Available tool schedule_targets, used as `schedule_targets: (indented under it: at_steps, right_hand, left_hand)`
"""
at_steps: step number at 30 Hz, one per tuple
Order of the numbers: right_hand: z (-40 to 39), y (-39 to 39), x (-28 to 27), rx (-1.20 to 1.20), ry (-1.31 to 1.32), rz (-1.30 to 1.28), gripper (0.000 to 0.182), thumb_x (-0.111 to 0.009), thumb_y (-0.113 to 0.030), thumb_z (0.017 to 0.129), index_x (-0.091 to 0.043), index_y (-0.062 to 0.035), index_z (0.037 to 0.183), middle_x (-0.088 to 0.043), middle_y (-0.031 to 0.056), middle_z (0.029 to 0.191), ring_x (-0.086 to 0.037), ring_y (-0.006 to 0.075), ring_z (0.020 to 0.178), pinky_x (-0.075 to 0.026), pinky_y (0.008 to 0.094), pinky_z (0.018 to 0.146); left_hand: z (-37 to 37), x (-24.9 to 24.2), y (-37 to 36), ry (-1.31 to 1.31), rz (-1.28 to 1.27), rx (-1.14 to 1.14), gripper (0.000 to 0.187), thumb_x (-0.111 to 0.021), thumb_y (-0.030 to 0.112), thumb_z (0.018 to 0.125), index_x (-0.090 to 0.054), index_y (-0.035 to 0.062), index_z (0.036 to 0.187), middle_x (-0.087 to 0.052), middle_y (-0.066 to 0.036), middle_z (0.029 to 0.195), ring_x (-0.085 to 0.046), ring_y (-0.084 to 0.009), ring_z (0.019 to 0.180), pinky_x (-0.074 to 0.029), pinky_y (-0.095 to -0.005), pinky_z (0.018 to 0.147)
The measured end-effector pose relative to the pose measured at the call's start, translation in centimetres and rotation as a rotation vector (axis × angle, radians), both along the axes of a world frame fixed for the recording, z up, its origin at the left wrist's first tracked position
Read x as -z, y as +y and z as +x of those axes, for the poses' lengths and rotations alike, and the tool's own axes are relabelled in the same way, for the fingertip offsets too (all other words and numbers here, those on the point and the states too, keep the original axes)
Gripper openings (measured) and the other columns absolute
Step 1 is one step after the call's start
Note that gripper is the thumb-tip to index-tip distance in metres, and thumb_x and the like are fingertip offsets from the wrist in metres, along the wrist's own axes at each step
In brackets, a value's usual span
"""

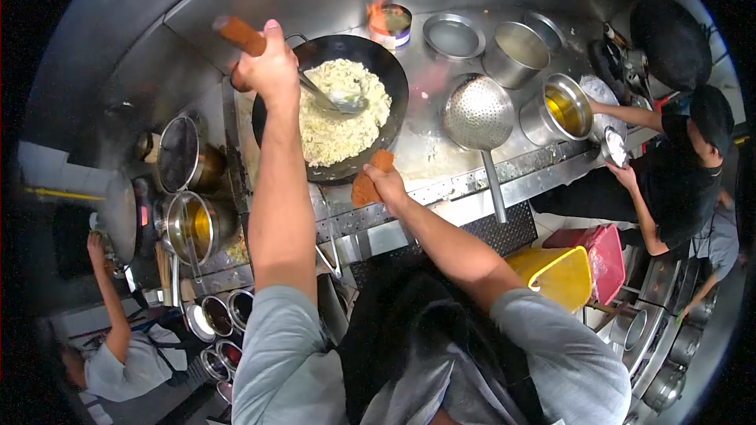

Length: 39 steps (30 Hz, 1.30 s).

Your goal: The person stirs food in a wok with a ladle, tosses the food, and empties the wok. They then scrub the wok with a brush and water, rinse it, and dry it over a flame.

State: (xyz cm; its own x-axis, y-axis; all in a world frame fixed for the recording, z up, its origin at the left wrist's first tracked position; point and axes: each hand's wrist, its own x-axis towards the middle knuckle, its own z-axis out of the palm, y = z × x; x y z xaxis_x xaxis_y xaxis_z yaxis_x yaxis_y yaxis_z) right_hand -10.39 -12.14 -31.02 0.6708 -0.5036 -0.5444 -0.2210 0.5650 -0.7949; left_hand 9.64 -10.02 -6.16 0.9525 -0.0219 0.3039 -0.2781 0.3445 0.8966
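Note:
My left hand (272,71) is closed around the wooden handle of a metal ladle (346,104). The ladle's bowl rests in pale yellow fried rice (339,138), which has small green bits in it. The rice lies in a black wok (396,71) on the steel cooktop. At the wok's near rim, my right hand (386,185) grips a folded brown cloth (365,190). Whether a wok handle lies under the cloth is hidden.
Right of the wok lie a perforated strainer (479,110), a pot of yellow oil (543,120) and a steel pot (516,55). A tin (390,25) stands behind. Another oil pot (189,228) is at left. Co-workers (661,173) stand on both sides.

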Motion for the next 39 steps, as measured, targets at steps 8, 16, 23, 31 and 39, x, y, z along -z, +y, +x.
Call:
schedule_targets:
  at_steps: [8, 16, 23, 31, 39]
  right_hand:
    - [-12.3, -2.7, -1.7, -0.122, 0.068, 0.017, 0.051, -0.065, -0.04, 0.092, -0.056, 0.0016, 0.12, -0.066, 0.0113, 0.102, -0.065, 0.0197, 0.089, -0.053, 0.0325, 0.08]
    - [-23.8, -5.0, 0.6, 0.007, 0.216, 0.142, 0.059, -0.06, -0.049, 0.092, -0.054, 0.0019, 0.122, -0.064, 0.014, 0.106, -0.066, 0.0243, 0.091, -0.054, 0.0373, 0.082]
    - [-15.9, -4.9, -2.6, -0.187, 0.126, 0.261, 0.058, -0.055, -0.056, 0.092, -0.057, -0.0025, 0.114, -0.066, 0.0111, 0.093, -0.065, 0.0199, 0.076, -0.053, 0.0315, 0.062]
    - [-0.3, -2.6, -4.1, -0.283, 0.276, 0.128, 0.046, -0.058, -0.049, 0.09, -0.058, -0.0077, 0.111, -0.066, 0.0078, 0.089, -0.063, 0.0197, 0.068, -0.048, 0.034, 0.051]
    - [1.7, -2.5, -1.4, -0.183, 0.145, 0.443, 0.033, -0.068, -0.022, 0.085, -0.055, -0.0022, 0.108, -0.067, 0.0158, 0.097, -0.069, 0.0296, 0.08, -0.058, 0.048, 0.068]
  left_hand:
    - [-1.9, 3.0, 1.1, 0.018, -0.032, -0.001, 0.025, -0.06, 0.013, 0.094, -0.048, 0.0047, 0.073, -0.046, -0.001, 0.051, -0.044, -0.0126, 0.04, -0.039, -0.0304, 0.039]
    - [-1.0, 5.5, 0.9, -0.101, 0.251, -0.023, 0.026, -0.067, 0.016, 0.091, -0.054, 0.0039, 0.072, -0.052, 0.002, 0.055, -0.05, -0.0108, 0.048, -0.043, -0.0286, 0.05]
    - [-2.1, 3.9, 4.4, -0.227, 0.363, -0.35, 0.031, -0.072, 0.025, 0.089, -0.056, 0.0079, 0.069, -0.052, 0.001, 0.057, -0.047, -0.0101, 0.046, -0.04, -0.0289, 0.045]
    - [2.5, -2.3, 12.9, -0.087, 0.085, -0.184, 0.031, -0.066, 0.025, 0.093, -0.055, 0.0089, 0.068, -0.053, -0.003, 0.054, -0.048, -0.0138, 0.044, -0.039, -0.0318, 0.043]
    - [5.0, -2.4, 11.5, -0.096, -0.138, -0.105, 0.022, -0.061, 0.014, 0.094, -0.049, 0.0049, 0.077, -0.043, -0.001, 0.051, -0.042, -0.0137, 0.039, -0.037, -0.0319, 0.038]
